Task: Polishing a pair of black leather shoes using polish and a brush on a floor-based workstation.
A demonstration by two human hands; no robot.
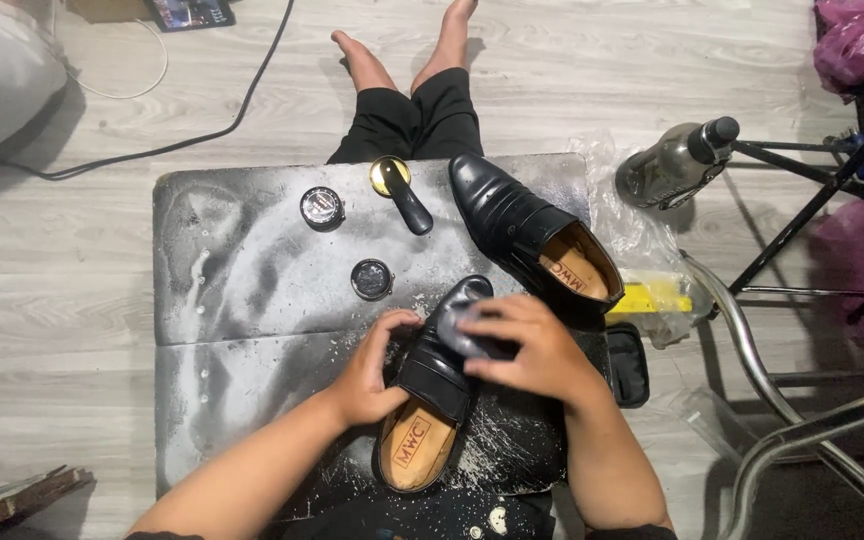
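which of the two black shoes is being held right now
The near shoe, its opening toward the camera: the left hand steadies its side, the right hand covers its toe. The far shoe lies untouched.

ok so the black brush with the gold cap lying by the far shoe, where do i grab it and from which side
Probably by the black handle of the brush, from above. It lies flat on the mat with the handle angled toward the far shoe and open mat on both sides. Its gold end sits at the mat's far edge, so the handle offers the longer, narrower grip.

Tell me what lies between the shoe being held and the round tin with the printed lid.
In the head view, a smaller open dark tin sits between the held shoe and the lidded tin.
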